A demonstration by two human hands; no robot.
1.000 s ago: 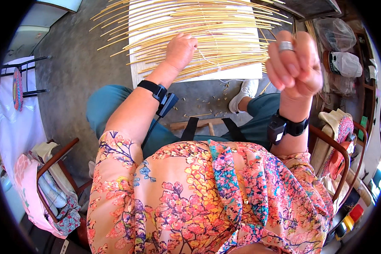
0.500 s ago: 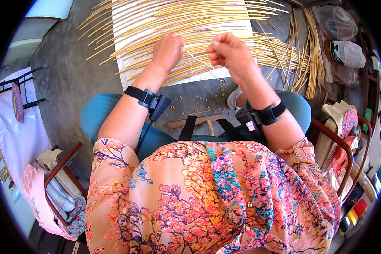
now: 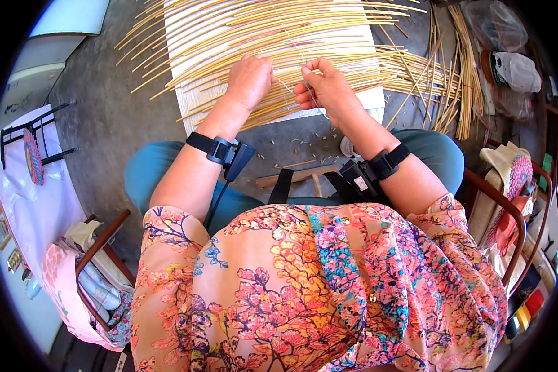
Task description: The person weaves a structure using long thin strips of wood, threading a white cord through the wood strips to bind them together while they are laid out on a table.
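Note:
Pale yellow reed stalks lie side by side in front of me, crossed by a line of thin white string along their middle. My left hand is closed low over the nearer stalks, with the string coming out by its fingertips. My right hand is just to the right, its thumb and forefinger pinched together. String passes at its curled fingers, and a loose end trails below them. The exact grip inside each hand is partly hidden.
Under the stalks is a white board. More loose stalks lie in a bundle on the right. Short cut pieces and a wooden stick are on the floor before my knees. Chairs stand on both sides.
My right hand has moved slightly down, and the string now runs past its fingers instead of hanging apart below it. My left hand stays closed near the same stalks.

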